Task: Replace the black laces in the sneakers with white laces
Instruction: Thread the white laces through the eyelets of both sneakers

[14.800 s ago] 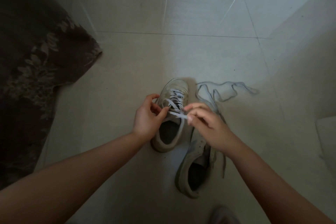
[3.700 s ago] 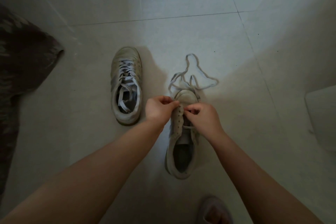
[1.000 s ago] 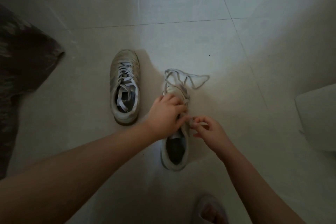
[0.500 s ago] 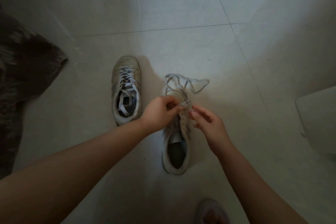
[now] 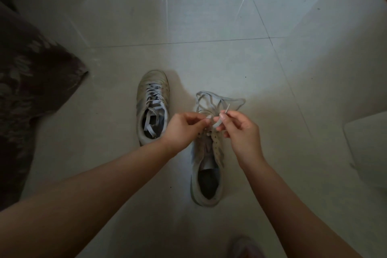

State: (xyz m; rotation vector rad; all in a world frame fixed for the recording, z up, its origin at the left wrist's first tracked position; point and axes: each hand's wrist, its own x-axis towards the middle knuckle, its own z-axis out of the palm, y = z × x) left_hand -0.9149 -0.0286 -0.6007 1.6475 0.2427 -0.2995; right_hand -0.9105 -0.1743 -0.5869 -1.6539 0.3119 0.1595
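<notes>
1. White lace point(image 5: 217, 102) lies looped just beyond the toe of the right sneaker point(image 5: 207, 165); my left hand point(image 5: 182, 130) and right hand point(image 5: 240, 130) each pinch an end above its front eyelets.
2. I'd judge the step is threading: keep the tip stiff, feed it squarely into the lowest eyelet, and even both ends.
3. Left of that sneaker, the other sneaker point(image 5: 151, 107) is already laced, lace ends tucked inside its opening.

Home, tiled floor point(image 5: 209, 16), patterned fabric point(image 5: 31, 81)

Head view looks down, close
</notes>
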